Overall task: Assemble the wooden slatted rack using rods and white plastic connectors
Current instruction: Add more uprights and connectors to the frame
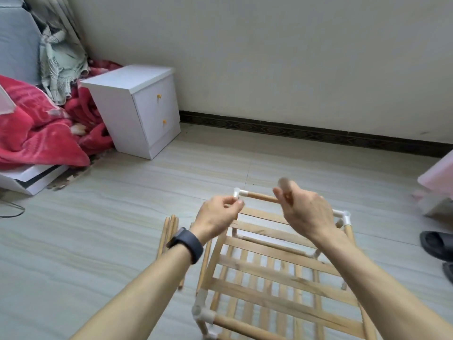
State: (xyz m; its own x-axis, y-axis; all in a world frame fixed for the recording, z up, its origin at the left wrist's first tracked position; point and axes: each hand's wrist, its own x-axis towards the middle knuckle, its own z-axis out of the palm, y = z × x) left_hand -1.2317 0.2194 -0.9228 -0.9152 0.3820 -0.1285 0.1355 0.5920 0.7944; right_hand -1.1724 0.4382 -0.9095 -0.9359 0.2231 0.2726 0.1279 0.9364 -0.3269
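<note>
The wooden slatted rack (274, 271) stands on the floor below me, two slatted tiers joined by rods and white plastic connectors. My left hand (218, 217) pinches a small white connector (239, 200) at the rack's far left corner, beside the corner connector (239, 192) on the far top rod (261, 197). My right hand (304, 212) grips a short wooden rod (285, 190), blurred, held upright above that far rod. Other connectors show at the far right corner (344, 217) and the near left corner (202, 312).
Several loose wooden rods (169, 231) lie on the tiled floor left of the rack. A white two-drawer nightstand (139, 106) stands against the wall at back left, next to a red blanket (36, 133). Black slippers (438, 244) and a pink object (438, 177) sit at the right.
</note>
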